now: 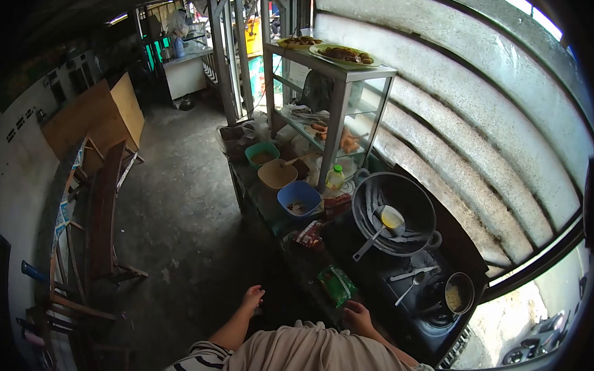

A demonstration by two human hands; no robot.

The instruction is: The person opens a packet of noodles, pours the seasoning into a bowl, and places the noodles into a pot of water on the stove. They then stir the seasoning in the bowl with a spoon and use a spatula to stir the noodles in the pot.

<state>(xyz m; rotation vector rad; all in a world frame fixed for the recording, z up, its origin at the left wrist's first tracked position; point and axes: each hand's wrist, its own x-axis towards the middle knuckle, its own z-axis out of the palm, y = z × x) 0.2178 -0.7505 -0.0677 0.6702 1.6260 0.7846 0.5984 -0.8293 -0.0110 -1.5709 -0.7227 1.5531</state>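
My left hand (253, 298) hangs in the air over the floor beside the counter, its fingers loosely bent and apart with nothing in them. At the counter's near edge, my right hand (357, 317) has its fingers closed at the lower corner of a shiny green packet (336, 285). Just beyond lies a red-and-white wrapper (309, 234). Right of the packet, a spoon (410, 287) and a knife-like utensil (414, 273) rest on the black stove (385, 282). A large dark wok (409, 190) stands farther back, with a ladle (371, 243) holding something yellow inside it.
A small pot (458, 293) sits at the stove's right. Blue (299, 199), tan (277, 175) and green (262, 155) bowls line the counter near a yellow-green bottle (335, 178). A glass display case (345, 75) bears plates of food. Wooden benches (104, 210) stand left.
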